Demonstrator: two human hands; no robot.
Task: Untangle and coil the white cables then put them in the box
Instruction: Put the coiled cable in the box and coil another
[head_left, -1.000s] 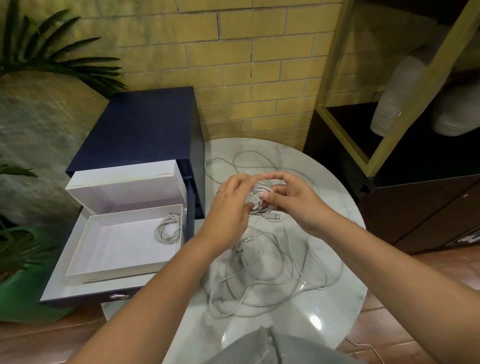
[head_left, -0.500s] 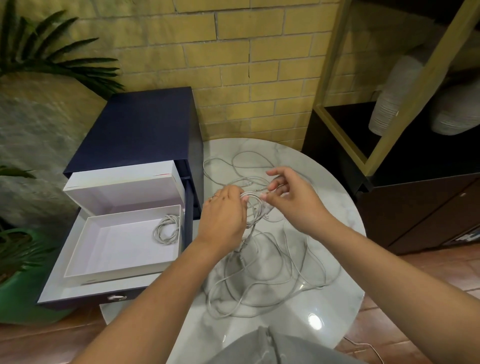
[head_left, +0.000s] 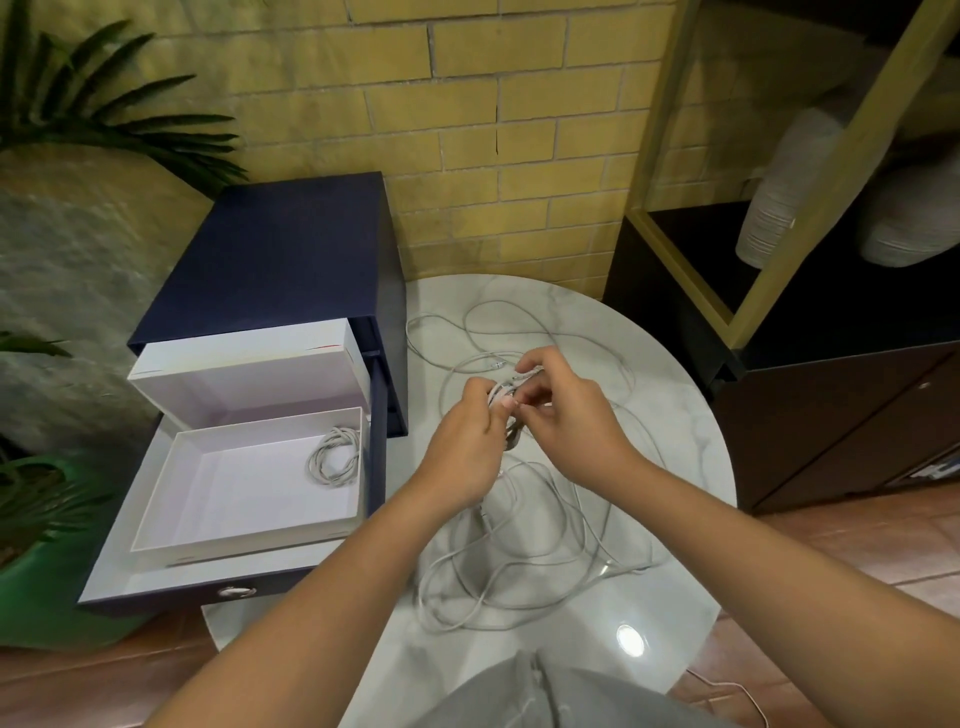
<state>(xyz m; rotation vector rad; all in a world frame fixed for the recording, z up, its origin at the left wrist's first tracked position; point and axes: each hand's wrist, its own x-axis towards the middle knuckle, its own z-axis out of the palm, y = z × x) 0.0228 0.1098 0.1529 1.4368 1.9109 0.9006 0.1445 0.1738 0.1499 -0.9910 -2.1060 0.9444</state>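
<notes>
Several white cables (head_left: 535, 566) lie tangled in loose loops on the round marble table (head_left: 675, 426). My left hand (head_left: 462, 452) grips a small bundle of coiled white cable (head_left: 511, 415) above the table's middle. My right hand (head_left: 566, 415) pinches the same cable right beside it, a short end sticking up past the fingers. To the left an open white box (head_left: 171, 504) sits on a pulled-out drawer, with one coiled white cable (head_left: 335, 457) lying in its far right corner.
The white box lid (head_left: 249, 364) stands behind the box against a dark blue cabinet (head_left: 280, 249). Green plants (head_left: 31, 519) are at the left, a dark shelf unit (head_left: 831, 364) with stacked white cups at the right, a yellow brick wall behind.
My hands have come closer together and the right hand has dropped toward the bundle in the left, drawing more cable onto the coil. The cables on the table barely shifted.
</notes>
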